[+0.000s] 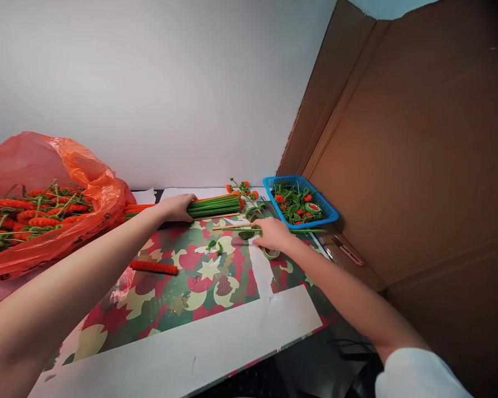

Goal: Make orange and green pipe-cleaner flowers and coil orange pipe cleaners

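Note:
My left hand (179, 208) is closed over a thick bundle of green pipe cleaners (216, 206), with orange pipe cleaners (138, 209) beside and behind it. Further right, my right hand (271, 234) has its fingers bent around a thin green stem (307, 230), which shows on both sides of the hand. A pale wooden stick (226, 227) runs up to the same fingers; whether it is gripped too is hard to see. A dark green coil (245, 235) lies under the fingertips, and a roll of tape (270, 253) sits just below the hand. Behind stands a sprig of orange flowers (244, 189).
An orange plastic bag (103, 193) full of orange and green pieces fills the left side. A blue basket (333, 215) with green leaves stands back right, beside a cardboard wall (419, 138). A pink cutter (348, 251), green scraps (216, 246) and an orange fuzzy piece (154, 267) lie nearby.

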Available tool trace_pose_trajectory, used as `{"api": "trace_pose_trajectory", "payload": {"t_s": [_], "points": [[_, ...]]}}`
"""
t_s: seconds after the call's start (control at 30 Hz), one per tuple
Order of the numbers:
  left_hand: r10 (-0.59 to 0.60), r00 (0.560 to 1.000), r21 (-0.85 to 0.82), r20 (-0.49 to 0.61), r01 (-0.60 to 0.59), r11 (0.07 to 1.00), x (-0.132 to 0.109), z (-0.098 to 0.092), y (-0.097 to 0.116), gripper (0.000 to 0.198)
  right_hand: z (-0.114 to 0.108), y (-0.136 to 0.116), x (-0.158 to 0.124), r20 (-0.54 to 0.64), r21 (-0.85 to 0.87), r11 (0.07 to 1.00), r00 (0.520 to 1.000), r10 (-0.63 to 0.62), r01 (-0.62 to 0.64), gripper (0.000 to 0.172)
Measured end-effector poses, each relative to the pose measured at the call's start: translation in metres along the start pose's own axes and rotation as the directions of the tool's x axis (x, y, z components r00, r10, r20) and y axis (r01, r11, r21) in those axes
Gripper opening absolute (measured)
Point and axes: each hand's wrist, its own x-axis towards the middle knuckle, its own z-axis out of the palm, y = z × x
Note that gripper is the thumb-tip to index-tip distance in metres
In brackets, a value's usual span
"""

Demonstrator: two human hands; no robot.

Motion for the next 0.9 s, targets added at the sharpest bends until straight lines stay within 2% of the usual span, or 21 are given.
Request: {"api": "trace_pose_trajectory", "payload": {"t_s": [0.07, 0.1, 0.13, 0.17, 0.2, 0.27, 0.37, 0.47, 0.57, 0.67, 0.73, 0.83, 0.9], "points": [[0.034, 0.997, 0.018, -0.072, -0.033, 0.999, -0.008, -0.004, 0.007, 0.09, 0.01, -0.011, 0.005, 0.034, -0.047, 0.998, 0.999, -0.041, 0.043, 0.033], [0.064, 0.992, 0.029, -0.11, -0.061, 0.998, -0.012, -0.005, 0.012, 0.09, 0.013, -0.013, 0.006, 0.047, -0.068, 0.996, 0.997, -0.056, 0.059, 0.028], [0.126, 0.98, 0.041, -0.152, -0.121, 0.992, -0.015, -0.007, 0.019, 0.082, 0.014, -0.013, 0.005, 0.058, -0.088, 0.993, 0.996, -0.069, 0.074, 0.024], [0.237, 0.947, 0.065, -0.218, -0.228, 0.971, -0.017, -0.007, 0.028, 0.067, 0.015, -0.013, 0.003, 0.069, -0.106, 0.99, 0.994, -0.081, 0.088, 0.022], [0.285, 0.93, 0.071, -0.231, -0.276, 0.959, -0.018, -0.007, 0.039, 0.053, 0.015, -0.013, -0.001, 0.078, -0.124, 0.987, 0.993, -0.091, 0.1, 0.022], [0.33, 0.916, 0.068, -0.229, -0.323, 0.944, -0.016, -0.003, 0.065, 0.033, 0.014, -0.014, -0.01, 0.097, -0.156, 0.981, 0.99, -0.104, 0.118, 0.021], [0.365, 0.908, 0.047, -0.203, -0.364, 0.93, 0.0, 0.006, 0.111, 0.024, 0.014, -0.019, -0.022, 0.109, -0.196, 0.973, 0.989, -0.1, 0.12, 0.024], [0.27, 0.941, 0.028, -0.206, -0.27, 0.962, 0.021, 0.015, 0.15, 0.029, 0.014, -0.023, -0.023, 0.09, -0.227, 0.97, 0.994, -0.065, 0.084, 0.033], [0.19, 0.959, 0.003, -0.211, -0.194, 0.981, 0.036, 0.021, 0.172, 0.031, 0.016, -0.024, -0.02, 0.096, -0.238, 0.968, 0.994, -0.052, 0.074, 0.026], [0.158, 0.967, -0.05, -0.202, -0.171, 0.984, 0.04, 0.022, 0.176, 0.033, 0.015, -0.021, -0.023, 0.093, -0.233, 0.968, 0.993, -0.07, 0.09, 0.021], [0.133, 0.971, -0.108, -0.199, -0.157, 0.982, 0.041, 0.019, 0.174, 0.032, 0.006, -0.013, -0.027, 0.072, -0.226, 0.971, 0.996, -0.058, 0.073, 0.019], [0.08, 0.976, -0.237, -0.203, -0.129, 0.963, 0.042, 0.005, 0.173, 0.028, -0.023, 0.013, -0.028, 0.01, -0.217, 0.976, 1.0, 0.016, -0.013, 0.017], [0.041, 0.977, -0.347, -0.21, -0.114, 0.931, 0.047, -0.009, 0.18, 0.028, -0.048, 0.04, -0.023, -0.079, -0.211, 0.971, 0.992, 0.096, -0.111, 0.025]]}}
